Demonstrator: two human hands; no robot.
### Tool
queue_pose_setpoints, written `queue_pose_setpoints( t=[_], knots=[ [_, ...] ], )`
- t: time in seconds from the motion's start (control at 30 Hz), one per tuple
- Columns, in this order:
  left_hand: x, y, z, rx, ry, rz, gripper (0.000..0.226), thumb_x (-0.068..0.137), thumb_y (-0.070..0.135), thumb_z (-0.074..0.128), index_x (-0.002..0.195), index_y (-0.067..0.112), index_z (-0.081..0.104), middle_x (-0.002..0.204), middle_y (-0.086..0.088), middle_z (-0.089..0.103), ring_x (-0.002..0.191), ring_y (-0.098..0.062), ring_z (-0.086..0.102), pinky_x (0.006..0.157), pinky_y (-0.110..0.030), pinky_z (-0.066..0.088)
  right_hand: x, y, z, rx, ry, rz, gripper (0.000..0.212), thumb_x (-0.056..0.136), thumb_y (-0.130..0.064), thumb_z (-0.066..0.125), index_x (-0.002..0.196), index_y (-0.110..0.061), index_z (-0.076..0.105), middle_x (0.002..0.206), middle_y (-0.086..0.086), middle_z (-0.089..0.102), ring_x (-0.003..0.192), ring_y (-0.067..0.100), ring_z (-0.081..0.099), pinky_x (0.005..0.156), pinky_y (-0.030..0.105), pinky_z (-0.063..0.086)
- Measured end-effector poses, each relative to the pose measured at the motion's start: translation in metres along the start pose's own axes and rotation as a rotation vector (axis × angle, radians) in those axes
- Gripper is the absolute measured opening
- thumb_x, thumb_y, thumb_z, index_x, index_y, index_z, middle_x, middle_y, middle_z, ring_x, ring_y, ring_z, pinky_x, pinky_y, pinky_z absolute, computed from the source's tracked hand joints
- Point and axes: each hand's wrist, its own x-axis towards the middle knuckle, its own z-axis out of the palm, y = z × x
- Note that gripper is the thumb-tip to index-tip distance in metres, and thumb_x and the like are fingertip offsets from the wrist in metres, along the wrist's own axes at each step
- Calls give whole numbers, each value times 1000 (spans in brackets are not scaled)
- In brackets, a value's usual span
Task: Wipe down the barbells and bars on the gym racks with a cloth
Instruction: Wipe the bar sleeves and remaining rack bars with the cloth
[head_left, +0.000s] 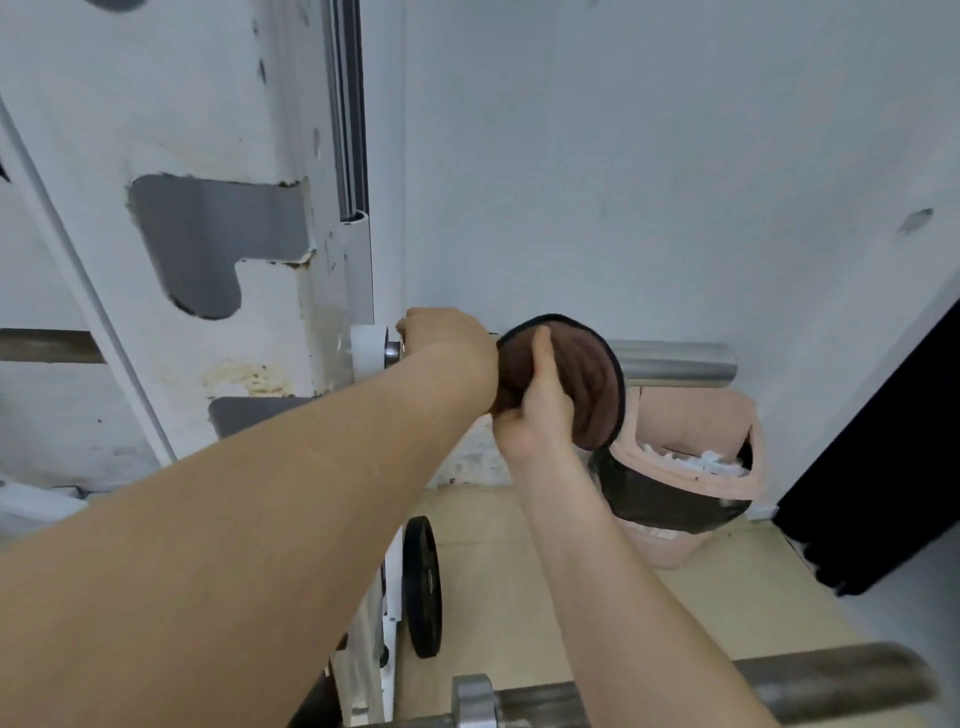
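Note:
A steel barbell sleeve sticks out to the right of the white rack upright. My left hand grips the sleeve close to the rack collar. Just to its right, my right hand holds a brown cloth with a dark edge, wrapped around the sleeve. The bar's shaft continues left behind the upright. A second barbell sleeve lies lower, at the bottom of the view, with its collar showing.
A pink bin with a black liner and white scraps stands under the sleeve by the grey wall. A black weight plate leans at the rack's foot. A dark panel stands at the right. The floor is beige.

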Motion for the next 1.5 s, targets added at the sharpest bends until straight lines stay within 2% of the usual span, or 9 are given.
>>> queue_pose_setpoints(
  t=[0.2, 0.33, 0.43, 0.57, 0.7, 0.9, 1.17, 1.4, 1.5],
  knots=[
    [16, -5, 15, 61, 57, 66, 58, 84, 14, 57, 137, 11, 34, 131, -17, 43, 123, -36, 36, 99, -43, 33, 24, -70, -35, -278, 355, -337, 48, 90, -40, 67, 121, -6, 58, 105, 0, 64, 86, 18, 60, 78, 30, 47],
    [10, -4, 5, 106, 36, 4, 63, 80, 16, 60, 138, 18, 37, 134, -16, 29, 125, -35, 25, 96, -51, 39, 13, -48, -42, -890, 421, -592, 53, 98, -25, 53, 139, 6, 41, 142, 22, 46, 129, 34, 44, 106, 33, 31],
    [12, -1, 4, 33, 47, -10, 56, 82, 13, 59, 136, 11, 41, 132, -20, 37, 123, -38, 32, 91, -47, 47, 0, -10, -42, -1509, 274, -942, 42, 100, -31, 47, 102, 5, 68, 109, 25, 66, 116, 41, 52, 110, 46, 29],
    [8, -5, -6, -58, 23, 17, 42, 83, 4, 52, 125, 4, 47, 120, -17, 55, 118, -35, 47, 87, -38, 42, 7, 12, -3, -1923, 15, -1088, 26, 93, -34, 50, 103, -17, 66, 106, 3, 63, 119, 25, 47, 117, 51, 7],
    [7, -11, -9, -68, 18, -15, 42, 81, 5, 56, 122, 4, 50, 120, -16, 47, 117, -34, 42, 83, -37, 42, 24, -8, 6, -1942, -254, -1337, 19, 86, -28, 59, 71, -16, 60, 76, 5, 66, 85, 29, 61, 87, 43, 37],
    [3, -10, -4, 30, 40, 108, 19, 83, 2, 51, 68, 13, 46, 71, 0, 42, 58, -15, 39, 54, -27, 35, 50, -100, -65, -1833, 337, -1079, 58, 101, -44, 28, 67, -11, 61, 80, 12, 68, 91, 32, 61, 104, 44, 32],
    [8, -9, -10, 123, -53, 136, 7, 88, 9, 50, 83, 14, 47, 72, 1, 48, 63, -15, 47, 57, -27, 38, 20, -36, 13, -2133, -289, -1133, 28, 101, -30, 32, 83, -20, 52, 88, 6, 69, 82, 32, 62, 82, 41, 39],
    [15, -11, -6, 91, -128, 132, 18, 85, 16, 58, 101, 17, 49, 77, 3, 50, 76, -18, 54, 68, -28, 46, 68, -122, -62, -1941, 340, -998, 51, 98, -38, 23, 77, -18, 65, 92, 10, 72, 95, 31, 61, 98, 44, 34],
    [14, -6, -2, 103, -128, 42, 55, 76, 23, 75, 124, 17, 48, 104, -3, 52, 104, -24, 48, 79, -36, 47, 49, -65, -32, -1842, 188, -1090, 48, 99, -39, 28, 80, -18, 67, 87, 3, 69, 94, 24, 59, 107, 45, 27]
  ],
)
